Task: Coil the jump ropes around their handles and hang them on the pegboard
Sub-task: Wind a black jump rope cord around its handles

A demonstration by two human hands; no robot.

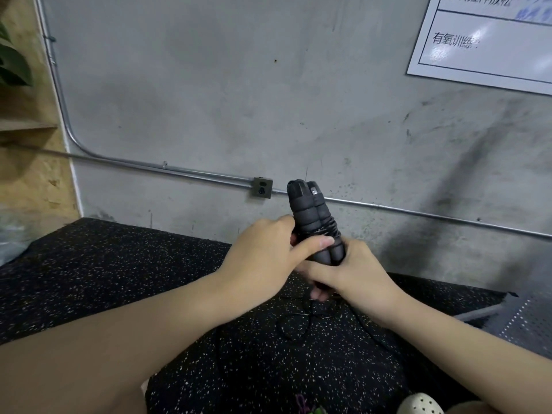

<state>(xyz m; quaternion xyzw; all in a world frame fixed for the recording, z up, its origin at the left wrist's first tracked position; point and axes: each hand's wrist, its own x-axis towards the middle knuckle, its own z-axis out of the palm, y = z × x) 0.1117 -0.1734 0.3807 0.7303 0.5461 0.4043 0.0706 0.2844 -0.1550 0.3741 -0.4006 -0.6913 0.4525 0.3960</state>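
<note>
Two black foam jump-rope handles point(307, 213) stand side by side, upright, in front of the grey wall. A few turns of thin black rope point(330, 228) circle their middle. My left hand point(268, 249) grips the handles from the left, thumb lying across their lower part. My right hand point(346, 270) holds the bottom ends from the right and below. Loose black rope point(298, 321) trails down from the hands and lies in loops on the speckled floor. No pegboard is in view.
Black speckled rubber flooring point(119, 279) meets a grey concrete wall with a metal conduit point(149, 165) and a socket box point(262, 187). A whiteboard point(493, 40) hangs at upper right. Wooden shelving point(30, 130) stands at left, a perforated metal panel point(525, 321) lies at right, and a shoe point(418, 404) shows at the bottom.
</note>
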